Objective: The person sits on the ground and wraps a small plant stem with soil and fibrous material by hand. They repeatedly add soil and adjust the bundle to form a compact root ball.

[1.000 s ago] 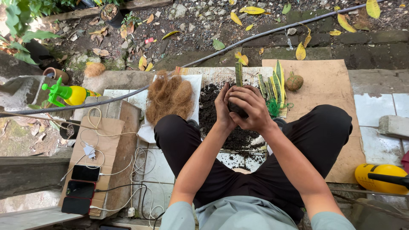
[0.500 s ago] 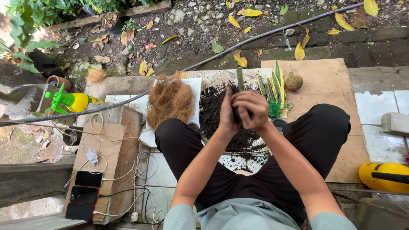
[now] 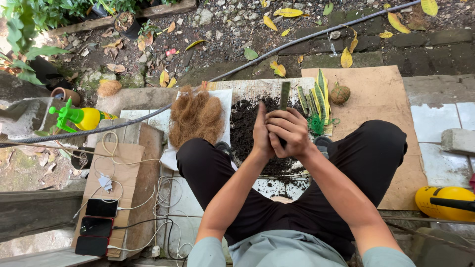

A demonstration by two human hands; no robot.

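My left hand (image 3: 261, 132) and my right hand (image 3: 289, 131) are pressed together around a dark clump at the base of a green leaf cutting (image 3: 285, 95) that sticks up between them. They hover over a pile of dark soil (image 3: 246, 123) spread on a white sheet. To the left lies a mound of brown coconut fibre (image 3: 196, 116). Several striped green-yellow leaf cuttings (image 3: 316, 101) lie to the right of my hands, beside a small round fibre ball (image 3: 340, 94) on a cardboard sheet (image 3: 383, 99).
A black hose (image 3: 307, 35) crosses the gravel. A green-yellow spray bottle (image 3: 81, 117) stands at the left. Three phones (image 3: 96, 226) and white cables lie on cardboard at lower left. A yellow container (image 3: 443, 201) is at lower right.
My hands have shifted slightly left and up over the soil, still cupped around the cutting's base. The view has tilted a little.
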